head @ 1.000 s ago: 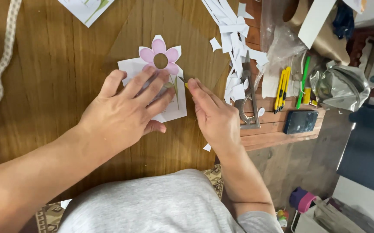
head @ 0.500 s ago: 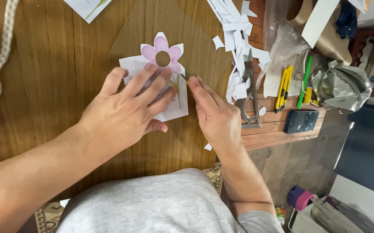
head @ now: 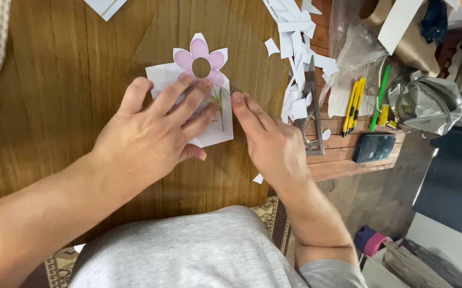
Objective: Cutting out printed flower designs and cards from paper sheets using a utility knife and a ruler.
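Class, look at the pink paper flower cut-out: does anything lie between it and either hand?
Nothing visible does. The left hand lies flat on the white paper of the pink paper flower cut-out; the right hand rests at its right edge.

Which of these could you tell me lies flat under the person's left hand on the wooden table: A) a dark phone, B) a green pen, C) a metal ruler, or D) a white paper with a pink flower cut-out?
D: the left hand presses its spread fingers on the white paper with the pink flower, whose petals show just beyond the fingertips.
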